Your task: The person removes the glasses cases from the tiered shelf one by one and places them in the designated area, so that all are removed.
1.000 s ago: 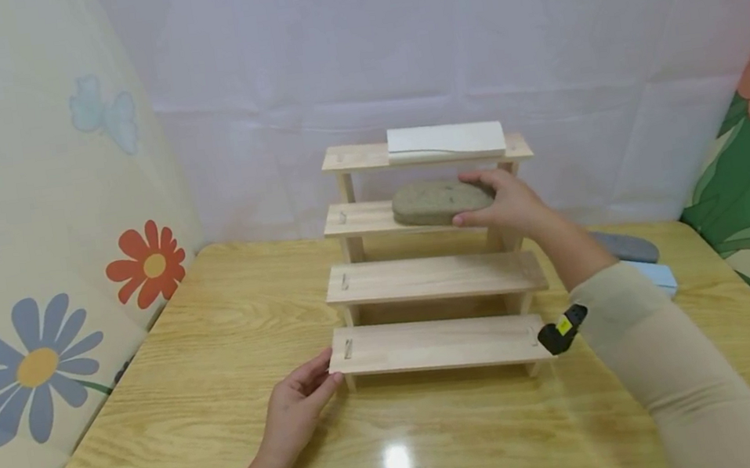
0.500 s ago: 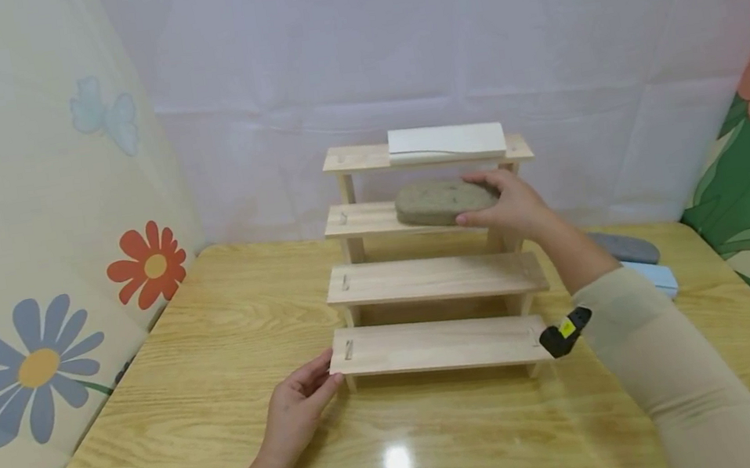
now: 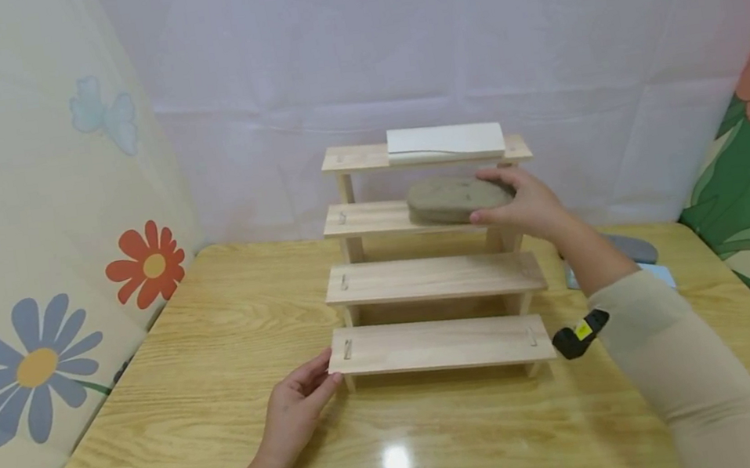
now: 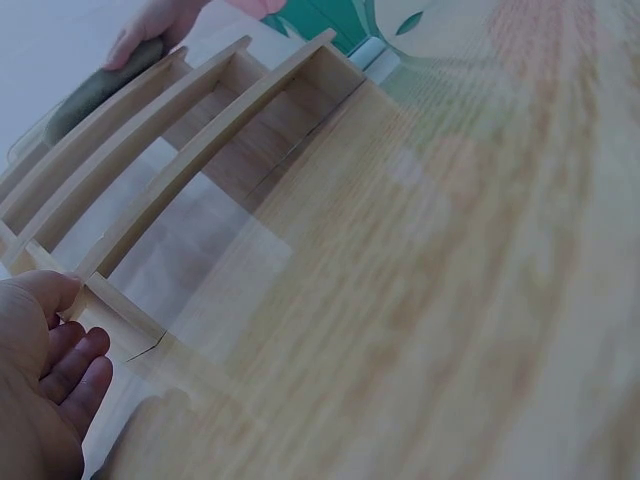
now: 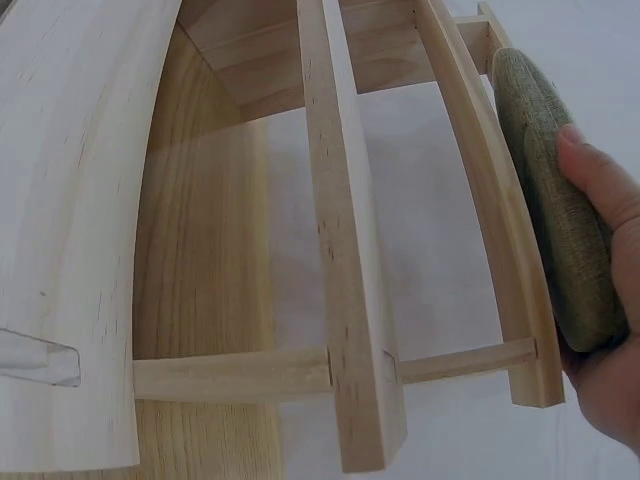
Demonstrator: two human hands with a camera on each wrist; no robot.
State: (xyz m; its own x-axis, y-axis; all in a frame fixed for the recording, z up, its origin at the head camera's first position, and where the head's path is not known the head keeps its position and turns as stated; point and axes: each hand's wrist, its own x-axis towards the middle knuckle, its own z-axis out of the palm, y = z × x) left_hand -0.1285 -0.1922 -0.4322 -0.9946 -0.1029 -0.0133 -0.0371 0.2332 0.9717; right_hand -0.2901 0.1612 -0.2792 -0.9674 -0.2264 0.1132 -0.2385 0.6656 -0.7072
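Note:
A four-tier wooden step shelf (image 3: 434, 278) stands on the table. My right hand (image 3: 523, 202) grips the right end of a grey-green, oval glasses case (image 3: 452, 200) on the second tier from the top. In the right wrist view the thumb lies on the fabric-like side of the glasses case (image 5: 555, 200). My left hand (image 3: 301, 402) holds the left end of the lowest tier, with the thumb at its front corner. From the left wrist, the thumb of this hand (image 4: 45, 370) shows at the shelf edge with the other fingers curled below. A white glasses case (image 3: 444, 142) lies on the top tier.
On the table (image 3: 216, 326) to the right, partly behind my right forearm, lie a dark grey case (image 3: 635, 248) and a light blue case (image 3: 658, 276). A white cloth backdrop (image 3: 322, 51) hangs behind the shelf, with flower-printed panels at both sides.
My right hand has slid the grey-green glasses case a little to the right along its tier. The left hand and the shelf have stayed in place.

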